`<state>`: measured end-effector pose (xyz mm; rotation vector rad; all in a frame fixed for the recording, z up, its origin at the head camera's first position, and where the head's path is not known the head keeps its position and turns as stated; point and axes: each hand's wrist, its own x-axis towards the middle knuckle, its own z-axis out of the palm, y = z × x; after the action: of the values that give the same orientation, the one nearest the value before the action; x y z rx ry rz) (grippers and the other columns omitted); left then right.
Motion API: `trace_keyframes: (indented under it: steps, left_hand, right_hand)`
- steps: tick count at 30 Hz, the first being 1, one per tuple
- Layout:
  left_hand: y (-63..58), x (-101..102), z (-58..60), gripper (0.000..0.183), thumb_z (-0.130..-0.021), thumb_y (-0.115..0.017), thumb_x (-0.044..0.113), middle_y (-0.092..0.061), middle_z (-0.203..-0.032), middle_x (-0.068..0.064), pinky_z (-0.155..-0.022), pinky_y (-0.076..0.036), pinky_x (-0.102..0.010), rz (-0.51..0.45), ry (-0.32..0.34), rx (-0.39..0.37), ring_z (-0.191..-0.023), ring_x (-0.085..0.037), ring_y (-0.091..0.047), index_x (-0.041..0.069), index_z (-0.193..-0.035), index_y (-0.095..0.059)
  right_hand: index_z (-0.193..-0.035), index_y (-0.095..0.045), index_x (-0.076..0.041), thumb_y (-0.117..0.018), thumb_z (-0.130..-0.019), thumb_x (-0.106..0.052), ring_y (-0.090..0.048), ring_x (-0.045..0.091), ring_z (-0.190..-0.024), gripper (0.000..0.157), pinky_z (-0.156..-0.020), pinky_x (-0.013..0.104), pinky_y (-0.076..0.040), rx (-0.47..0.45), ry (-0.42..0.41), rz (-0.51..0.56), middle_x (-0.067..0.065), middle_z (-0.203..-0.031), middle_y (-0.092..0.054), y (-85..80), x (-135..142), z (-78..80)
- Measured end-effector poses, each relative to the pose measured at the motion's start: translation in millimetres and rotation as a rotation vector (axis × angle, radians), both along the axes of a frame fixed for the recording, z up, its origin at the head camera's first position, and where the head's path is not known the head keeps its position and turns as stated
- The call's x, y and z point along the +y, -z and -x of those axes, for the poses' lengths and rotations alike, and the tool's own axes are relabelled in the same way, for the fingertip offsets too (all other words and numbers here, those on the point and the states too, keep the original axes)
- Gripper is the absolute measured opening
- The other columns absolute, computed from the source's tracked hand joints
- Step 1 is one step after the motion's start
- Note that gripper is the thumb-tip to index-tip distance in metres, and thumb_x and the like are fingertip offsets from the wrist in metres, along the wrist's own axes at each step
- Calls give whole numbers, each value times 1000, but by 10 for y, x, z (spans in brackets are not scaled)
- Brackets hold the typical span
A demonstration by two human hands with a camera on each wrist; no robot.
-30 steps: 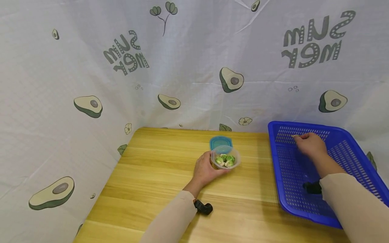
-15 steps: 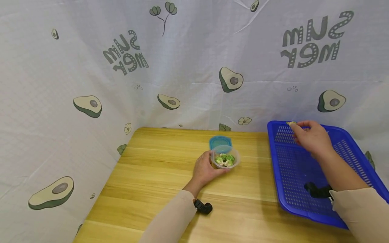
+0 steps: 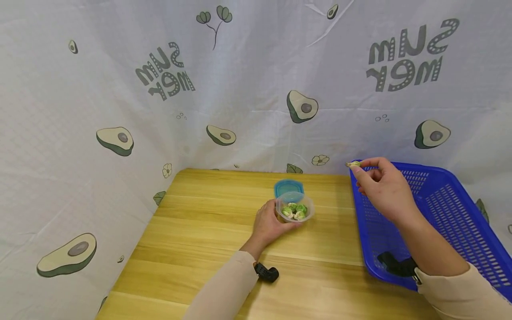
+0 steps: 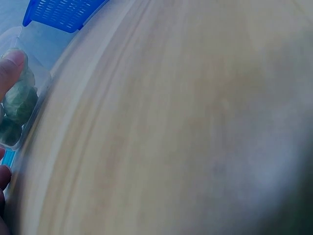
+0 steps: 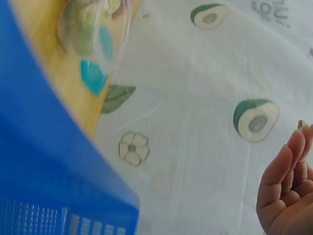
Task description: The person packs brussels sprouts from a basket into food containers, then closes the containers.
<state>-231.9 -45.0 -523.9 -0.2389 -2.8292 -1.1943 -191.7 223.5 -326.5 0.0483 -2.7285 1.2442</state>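
On the table, my left hand [image 3: 269, 227] grips a clear plastic container [image 3: 310, 210] from its left side, fingers behind it and thumb in front. Several Brussels sprouts [image 3: 295, 211] lie inside it; in the left wrist view, green sprouts [image 4: 20, 102] show through its wall. Raised above the left rim of a blue plastic basket [image 3: 362, 226], my right hand [image 3: 386, 191] pinches one small Brussels sprout [image 3: 354, 164] between thumb and fingertips. The right wrist view shows this hand [image 5: 288, 188] at its right edge, most of the sprout hidden by the fingers.
A blue lid [image 3: 285, 185] lies on the wooden table [image 3: 208, 213] just behind the container. The basket has perforated walls and stands at the right. A white curtain [image 3: 256, 89] printed with avocados hangs along the back and left. Each wrist carries a black camera [image 3: 267, 272].
My right hand has lifted out of the basket with the Brussels sprout and moved left, over the basket's left rim. My left hand stays on the container.
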Motion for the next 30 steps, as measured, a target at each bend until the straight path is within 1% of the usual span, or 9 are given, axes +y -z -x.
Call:
trace_keyframes:
  steps: [2, 5, 11, 14, 17, 19, 24, 27, 30]
  left_hand:
    - [2, -4, -2, 95, -71, -84, 66, -62, -134, 0, -108, -47, -44, -4, -1, 1, -126, -21, -58, 17, -144, -48]
    - [2, -8, 0, 95, -71, -84, 67, -62, -134, 0, -109, -46, -44, -5, 1, 1, -126, -22, -59, 17, -144, -48]
    - [-11, -27, -1, 95, -71, -85, 65, -62, -135, -2, -109, -46, -45, -12, -2, 13, -127, -24, -58, 15, -143, -48]
    - [-15, -40, -2, 95, -71, -86, 63, -62, -135, -4, -110, -46, -47, -16, -6, 25, -127, -25, -58, 13, -143, -48]
    - [-16, -46, 2, 94, -72, -86, 62, -62, -136, -4, -111, -45, -47, -14, -7, 26, -127, -25, -58, 13, -143, -48]
    - [-15, -48, 6, 95, -73, -85, 62, -62, -136, -4, -111, -45, -46, -5, -12, 29, -127, -24, -58, 12, -144, -48]
    - [-17, -39, 5, 95, -73, -85, 62, -63, -135, -5, -112, -44, -44, 19, -17, 36, -126, -24, -59, 11, -144, -48]
    - [-20, -25, -2, 93, -74, -86, 59, -64, -134, -6, -112, -45, -44, 28, -11, 48, -126, -24, -60, 9, -143, -49]
    - [-28, -13, -9, 92, -74, -87, 57, -64, -135, -6, -112, -45, -43, 40, -1, 60, -126, -24, -60, 8, -143, -49]
  right_hand:
    - [-138, -47, -4, -49, -106, -45, -60, 5, -73, 52, -64, 26, -48, 19, -25, 12, 5, -83, -64, 12, -83, -25]
    - [-138, -47, -4, -51, -107, -42, -60, 9, -73, 50, -62, 28, -46, 27, -60, 33, 4, -80, -62, 48, -214, -69]
    - [-135, -51, -6, -54, -106, -42, -59, 13, -72, 47, -57, 31, -44, -10, -103, 78, 7, -84, -63, 153, -554, -159]
    - [-132, -53, -5, -58, -105, -37, -56, 16, -69, 43, -57, 29, -44, -44, -110, 135, 8, -81, -62, 266, -759, -164]
    - [-130, -56, -7, -61, -103, -34, -53, 17, -66, 38, -55, 29, -42, -79, -83, 144, 7, -80, -61, 483, -953, -120]
    - [-129, -58, -8, -62, -102, -33, -51, 18, -64, 36, -54, 29, -41, -98, -53, 115, 6, -81, -61, 671, -1059, -67]
    - [-121, -63, -9, -64, -100, -35, -51, 18, -60, 33, -55, 30, -40, -94, 28, -52, 5, -80, -63, 1095, -1172, 74]
    - [-116, -66, -8, -66, -99, -34, -52, 18, -59, 30, -54, 30, -38, -85, 56, -128, 5, -74, -63, 1224, -1161, 131]
    - [-113, -68, -9, -67, -98, -34, -51, 19, -60, 30, -54, 31, -35, -104, 55, -186, 3, -68, -60, 1277, -1128, 164]
